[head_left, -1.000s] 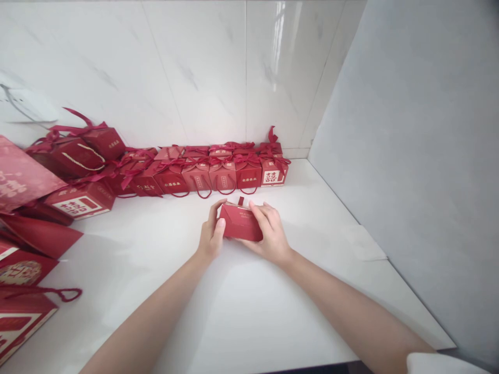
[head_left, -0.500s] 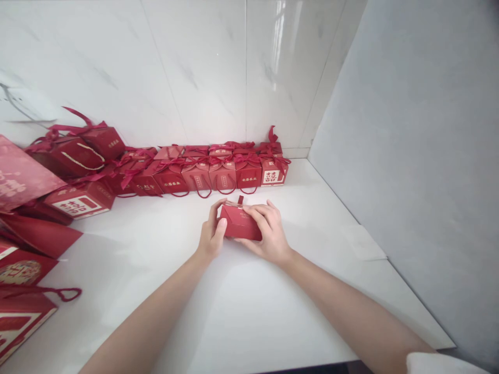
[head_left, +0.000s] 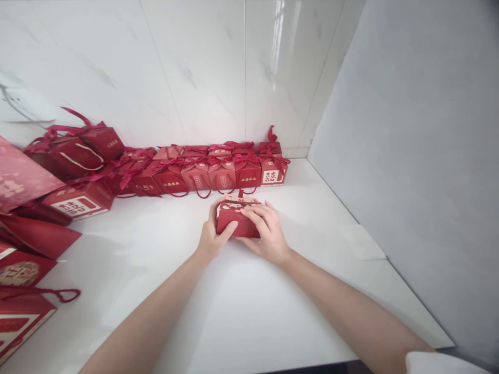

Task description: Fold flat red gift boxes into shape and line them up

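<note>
Between my two hands is a small red gift box (head_left: 246, 227) with a printed, patterned top and a short dark red tab at its far edge. My left hand (head_left: 214, 234) grips its left side, the thumb lying across the near face. My right hand (head_left: 268, 227) wraps the right side, its fingers reaching over the upper front edge and its thumb low by the bottom. The box's underside and far face are hidden. Beyond it stands a row of red gift boxes (head_left: 248, 176) tied with dark red ribbons.
The white table (head_left: 249, 306) runs to a marbled wall (head_left: 202, 67) behind and a grey panel (head_left: 421, 156) on the right. More red boxes (head_left: 80, 200) and a pink box (head_left: 23, 174) crowd the left side. A white flat piece (head_left: 364, 242) lies near the right edge.
The box has tipped so its patterned top now shows, where its plain flap faced up before. My left thumb has slid right across the near face.
</note>
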The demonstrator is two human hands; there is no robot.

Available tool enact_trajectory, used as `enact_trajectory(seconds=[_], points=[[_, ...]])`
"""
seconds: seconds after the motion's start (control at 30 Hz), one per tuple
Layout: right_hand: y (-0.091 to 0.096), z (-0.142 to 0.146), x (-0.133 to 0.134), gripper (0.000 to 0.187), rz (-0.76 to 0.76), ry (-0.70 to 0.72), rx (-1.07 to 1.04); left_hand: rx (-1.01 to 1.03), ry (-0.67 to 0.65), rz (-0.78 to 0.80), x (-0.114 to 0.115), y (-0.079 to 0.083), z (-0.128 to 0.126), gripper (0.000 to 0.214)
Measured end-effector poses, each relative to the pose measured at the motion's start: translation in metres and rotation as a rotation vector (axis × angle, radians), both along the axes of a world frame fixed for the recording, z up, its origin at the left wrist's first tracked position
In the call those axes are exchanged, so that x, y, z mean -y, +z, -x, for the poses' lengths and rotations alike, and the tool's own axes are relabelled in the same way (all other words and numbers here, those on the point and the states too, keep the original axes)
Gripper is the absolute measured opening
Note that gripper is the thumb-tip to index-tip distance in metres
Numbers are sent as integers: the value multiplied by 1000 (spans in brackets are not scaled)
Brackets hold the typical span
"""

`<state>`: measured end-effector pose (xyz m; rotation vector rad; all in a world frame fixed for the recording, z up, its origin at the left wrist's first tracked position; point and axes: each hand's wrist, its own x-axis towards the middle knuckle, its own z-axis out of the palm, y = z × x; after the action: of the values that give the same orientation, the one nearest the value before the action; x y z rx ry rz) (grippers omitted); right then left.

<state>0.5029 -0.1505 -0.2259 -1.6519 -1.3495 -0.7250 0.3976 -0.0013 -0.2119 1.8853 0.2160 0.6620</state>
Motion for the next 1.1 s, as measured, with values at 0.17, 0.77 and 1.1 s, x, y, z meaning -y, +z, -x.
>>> enact_trajectory(seconds=[0.17,0.77,1.1], points=[[-2,-1,-1,57,13,4,-8,-17,-2,11,1,2,0,73],[0,-4,-2,63,-47,77,-9,8,-14,-15,0,2,-1,73],[-2,-5,-3,65,-27,84,-35,-20,-14,2,1,2,-1,73]])
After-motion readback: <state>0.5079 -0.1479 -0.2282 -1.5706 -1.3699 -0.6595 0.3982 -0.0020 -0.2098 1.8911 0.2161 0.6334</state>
